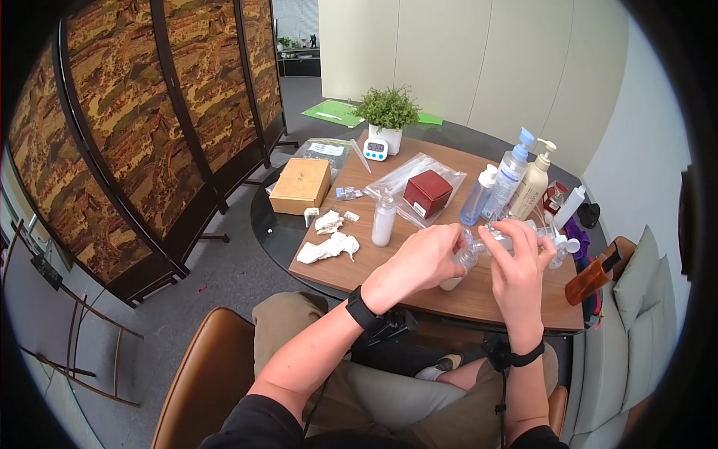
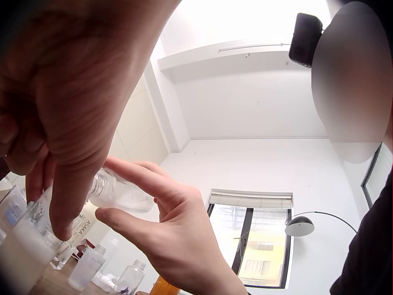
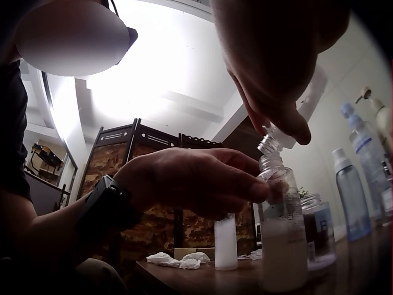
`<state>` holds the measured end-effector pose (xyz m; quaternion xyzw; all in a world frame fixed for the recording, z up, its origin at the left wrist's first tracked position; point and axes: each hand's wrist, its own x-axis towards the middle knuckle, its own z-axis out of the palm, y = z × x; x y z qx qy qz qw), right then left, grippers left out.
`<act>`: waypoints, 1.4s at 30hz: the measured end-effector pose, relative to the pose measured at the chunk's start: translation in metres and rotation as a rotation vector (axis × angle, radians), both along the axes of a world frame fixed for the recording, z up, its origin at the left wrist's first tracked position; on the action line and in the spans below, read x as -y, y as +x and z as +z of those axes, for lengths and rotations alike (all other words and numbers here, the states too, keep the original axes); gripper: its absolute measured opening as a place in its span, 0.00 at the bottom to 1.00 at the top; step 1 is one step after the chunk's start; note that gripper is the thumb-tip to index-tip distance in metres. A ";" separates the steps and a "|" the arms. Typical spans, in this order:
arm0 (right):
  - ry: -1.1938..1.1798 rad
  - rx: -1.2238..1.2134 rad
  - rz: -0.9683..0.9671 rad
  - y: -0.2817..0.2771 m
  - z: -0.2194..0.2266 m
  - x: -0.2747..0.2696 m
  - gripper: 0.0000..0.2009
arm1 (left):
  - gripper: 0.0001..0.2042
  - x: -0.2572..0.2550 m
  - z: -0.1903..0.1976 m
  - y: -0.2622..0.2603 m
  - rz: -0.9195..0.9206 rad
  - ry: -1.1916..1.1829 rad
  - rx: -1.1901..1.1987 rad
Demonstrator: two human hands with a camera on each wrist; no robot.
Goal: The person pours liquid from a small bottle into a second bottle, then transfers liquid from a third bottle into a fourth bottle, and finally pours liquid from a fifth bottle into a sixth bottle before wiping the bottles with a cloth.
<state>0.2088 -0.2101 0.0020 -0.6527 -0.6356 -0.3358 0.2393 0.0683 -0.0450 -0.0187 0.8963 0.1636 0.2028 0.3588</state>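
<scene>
My left hand (image 1: pixel 426 258) grips a clear bottle (image 3: pixel 284 249) around its upper part. Cloudy liquid fills the lower portion of that bottle, which stands upright and uncapped. A second clear bottle (image 2: pixel 126 195) lies tilted in my right hand (image 1: pixel 518 266), pinched between thumb and fingers. Its threaded neck points down at the mouth of the upright bottle, right at the rim in the right wrist view. To the left of my hands stands another bottle of whitish liquid (image 1: pixel 384 221). A clear jar with a dark patch (image 3: pixel 318 230) is close behind the gripped bottle.
Pump bottles (image 1: pixel 508 176) line the table's right side, with a brown bottle (image 1: pixel 588 281) at its right edge. A dark red box (image 1: pixel 428 192) sits on plastic bags. Crumpled tissues (image 1: pixel 329 248), a cardboard box (image 1: pixel 301 185), a timer (image 1: pixel 375 150) and a potted plant (image 1: pixel 387 111) occupy the left and back.
</scene>
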 end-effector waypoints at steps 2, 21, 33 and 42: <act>0.003 0.002 0.000 0.000 0.000 0.000 0.25 | 0.23 0.001 0.001 0.000 0.000 -0.001 0.000; -0.001 -0.015 -0.001 0.001 0.001 0.002 0.26 | 0.23 0.002 0.000 0.000 0.000 -0.008 0.022; -0.075 -0.072 -0.028 -0.001 0.010 0.005 0.28 | 0.23 -0.001 -0.009 0.002 -0.005 -0.014 0.051; -0.042 -0.611 0.092 0.020 -0.009 0.010 0.26 | 0.23 0.000 -0.008 0.003 0.001 -0.008 0.045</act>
